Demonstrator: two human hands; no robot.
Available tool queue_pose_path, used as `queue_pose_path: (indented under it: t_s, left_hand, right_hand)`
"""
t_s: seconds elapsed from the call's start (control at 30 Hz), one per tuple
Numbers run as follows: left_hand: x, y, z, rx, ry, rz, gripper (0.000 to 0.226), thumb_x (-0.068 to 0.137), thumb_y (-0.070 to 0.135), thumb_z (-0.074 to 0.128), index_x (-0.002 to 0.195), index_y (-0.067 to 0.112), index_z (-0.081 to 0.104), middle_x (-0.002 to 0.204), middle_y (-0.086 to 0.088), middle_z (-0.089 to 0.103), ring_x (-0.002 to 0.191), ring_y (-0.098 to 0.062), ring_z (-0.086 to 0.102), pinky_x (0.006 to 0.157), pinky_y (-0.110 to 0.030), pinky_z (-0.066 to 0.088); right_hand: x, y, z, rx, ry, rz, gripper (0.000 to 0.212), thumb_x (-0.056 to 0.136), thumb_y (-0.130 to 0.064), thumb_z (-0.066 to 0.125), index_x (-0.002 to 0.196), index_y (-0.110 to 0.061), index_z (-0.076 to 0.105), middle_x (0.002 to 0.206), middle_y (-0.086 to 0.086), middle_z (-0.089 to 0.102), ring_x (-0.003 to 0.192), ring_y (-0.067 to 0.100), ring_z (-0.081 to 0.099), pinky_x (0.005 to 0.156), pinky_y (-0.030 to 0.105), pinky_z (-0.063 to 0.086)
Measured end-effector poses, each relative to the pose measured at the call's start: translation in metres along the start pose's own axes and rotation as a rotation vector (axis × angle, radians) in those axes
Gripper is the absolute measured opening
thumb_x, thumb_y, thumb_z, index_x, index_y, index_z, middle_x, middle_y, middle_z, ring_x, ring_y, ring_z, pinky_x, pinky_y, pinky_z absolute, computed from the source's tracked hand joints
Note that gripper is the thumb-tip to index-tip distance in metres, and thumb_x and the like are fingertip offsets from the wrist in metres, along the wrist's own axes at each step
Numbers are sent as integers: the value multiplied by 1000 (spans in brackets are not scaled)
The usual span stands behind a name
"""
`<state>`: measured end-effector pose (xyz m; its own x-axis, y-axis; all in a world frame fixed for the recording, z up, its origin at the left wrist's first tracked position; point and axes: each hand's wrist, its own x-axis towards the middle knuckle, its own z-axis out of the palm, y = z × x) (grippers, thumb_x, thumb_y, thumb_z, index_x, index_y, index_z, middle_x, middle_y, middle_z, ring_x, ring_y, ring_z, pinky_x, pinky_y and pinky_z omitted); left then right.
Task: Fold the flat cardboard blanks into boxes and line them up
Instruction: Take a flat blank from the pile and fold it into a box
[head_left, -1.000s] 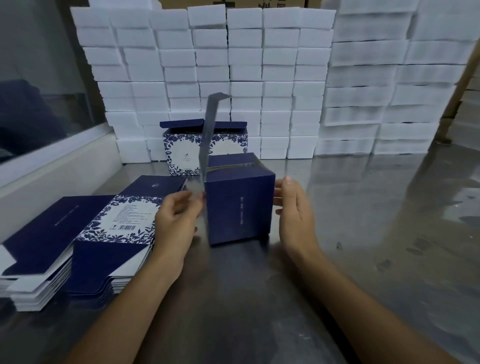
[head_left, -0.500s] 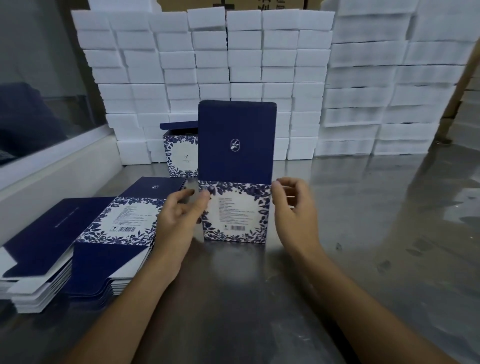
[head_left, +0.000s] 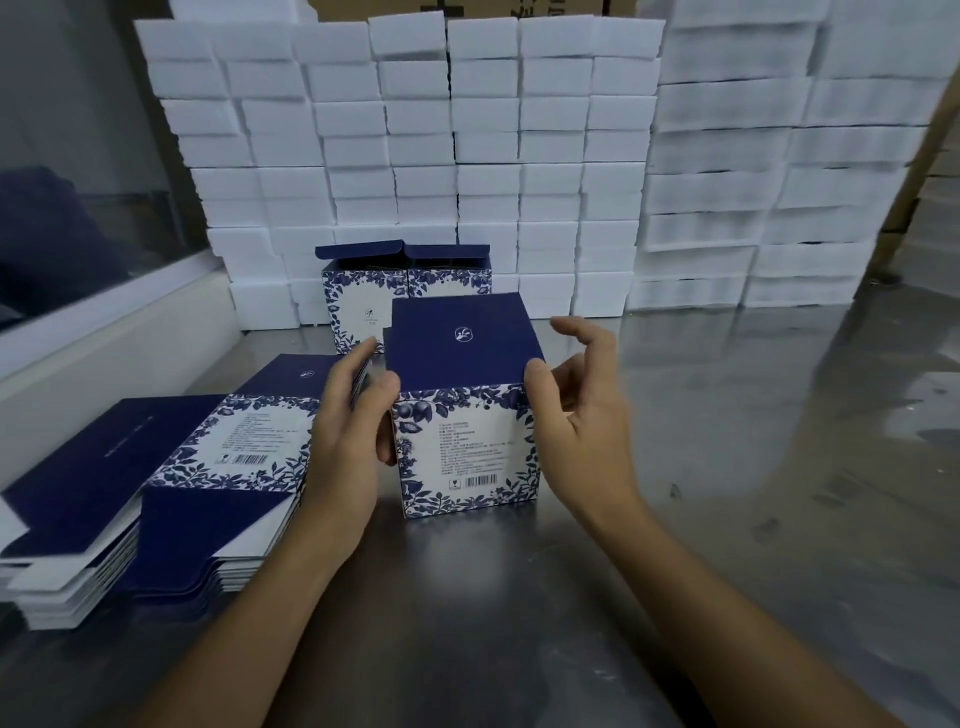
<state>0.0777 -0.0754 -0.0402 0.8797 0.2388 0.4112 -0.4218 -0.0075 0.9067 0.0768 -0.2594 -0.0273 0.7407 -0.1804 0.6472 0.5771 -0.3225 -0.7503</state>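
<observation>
One folded box (head_left: 467, 447) stands upright on the steel table (head_left: 727, 467), right in front of the person, its navy lid (head_left: 460, 340) folded down over the top. The left hand (head_left: 345, 441) grips the box's left side, thumb curled over the lid's near-left corner and fingers reaching round the far side. The right hand (head_left: 587, 415) has its thumb pressing the lid's near-right corner, while its other fingers hang loosely curled just off the box, holding nothing.

Behind it, two more folded boxes (head_left: 405, 291) stand side by side, touching, lids half raised. To the left lie two stacks of flat blanks (head_left: 156, 467), one overlapping the other; how many sheets each holds I cannot tell. Along the back, white foam blocks (head_left: 467, 156) are piled in many columns.
</observation>
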Motion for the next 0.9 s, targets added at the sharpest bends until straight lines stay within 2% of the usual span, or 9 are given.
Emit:
queue_pose_path:
  t_s: [0.07,0.1,0.23,0.3,0.37,0.43,0.57,0.77,0.9]
  left_hand:
    - [-4,5,4,170,10,106,40,85,59,44,124,61,49,125,34,56,109,15,53,91,-11,41]
    - [-6,7,6,288,19,176,38,89,58,37,126,59,48,124,39,52,107,23,48,88,-2,36]
    - [-11,8,8,542,79,372,44,100,47,29,127,30,59,112,9,53,103,16,48,85,2,31]
    - [-13,7,9,611,75,435,42,102,39,35,128,18,61,120,0,57,108,3,53,90,-2,32]
    - [-16,7,13,658,75,469,38,102,30,41,128,12,60,123,-5,61,111,-13,56,91,-11,38]
    - [-20,8,17,670,95,486,37,102,27,43,127,8,61,121,-7,64,108,-18,60,88,-19,42]
    - [-25,11,22,677,121,498,44,101,32,37,124,7,64,117,-6,69,101,-23,66,83,-31,51]
    - [-24,13,24,670,133,490,43,100,31,38,119,7,67,112,-5,71,99,-22,66,81,-24,45]
    - [-22,11,24,655,139,468,34,101,24,43,121,9,66,113,-3,70,99,-21,65,81,-31,49]
  right_hand:
    - [-2,-3,3,-74,-10,-46,24,97,-37,47,118,-35,59,94,-19,56,83,6,62,73,40,56]
    - [-3,-4,5,-109,-15,-63,26,97,-38,47,115,-29,64,104,-17,52,89,7,61,77,41,56]
    - [-7,-5,10,-273,-24,-192,31,98,-36,53,115,-18,71,131,5,47,116,20,54,89,44,54]
    - [-10,-7,14,-383,-14,-304,32,98,-35,54,116,-17,73,132,11,53,117,26,54,90,48,49]
    - [-13,-9,20,-457,-21,-369,30,97,-34,54,117,-21,73,128,8,59,117,27,55,88,48,46]
    - [-16,-11,24,-502,-35,-384,29,98,-34,54,119,-25,72,128,4,61,123,30,53,88,49,45]
    - [-20,-15,28,-526,-35,-378,24,98,-31,60,119,-31,72,127,-1,63,125,31,51,89,50,43]
    - [-15,-20,29,-523,-15,-376,19,99,-32,57,104,-31,74,114,-6,64,113,21,56,87,49,39]
    - [-14,-18,29,-480,-8,-358,17,97,-27,61,106,-24,75,112,-2,66,108,22,59,84,49,43]
